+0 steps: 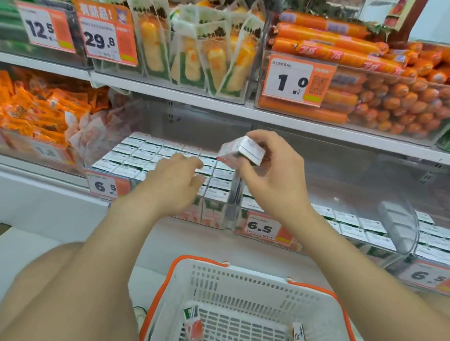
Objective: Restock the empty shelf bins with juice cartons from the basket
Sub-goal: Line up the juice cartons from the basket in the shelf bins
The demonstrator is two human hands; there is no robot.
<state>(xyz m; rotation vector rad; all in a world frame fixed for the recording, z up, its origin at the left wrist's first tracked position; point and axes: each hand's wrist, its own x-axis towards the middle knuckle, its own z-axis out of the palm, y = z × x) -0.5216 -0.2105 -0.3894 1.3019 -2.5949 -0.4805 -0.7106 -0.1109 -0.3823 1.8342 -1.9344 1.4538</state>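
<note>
Right hand: Your right hand (270, 177) pinches one juice carton (242, 151) between thumb and curled fingers. The carton is tilted and sits above the front right corner of the left bin (102, 163).
Left hand: Your left hand (176, 182) lies with bent fingers on the packed cartons (141, 152) in that bin. I cannot tell whether it pinches one or only presses.
Step in hand: You are seating this carton in a front gap of the bin, as I judge it. The gap itself is hidden under your hands.
Doing it well: Turn the carton upright, top face up like its neighbours. Square it to the row and lower it straight. Let your left fingers hold the neighbours back so none tips.
Edges: The clear divider (234, 196) stands just beside your right hand, with the bin's front wall below. The upper shelf edge (240, 110) overhangs behind.
Open room: There is free space between the carton tops and that shelf, so come in from the front and above. The right bin (400, 226) shows dark open room behind its rows.
Basket: The basket (227, 277) sits below, between your arms. Two spare cartons (193, 323) lie in it, well apart.
Progress: Nearly done, I judge.
</note>
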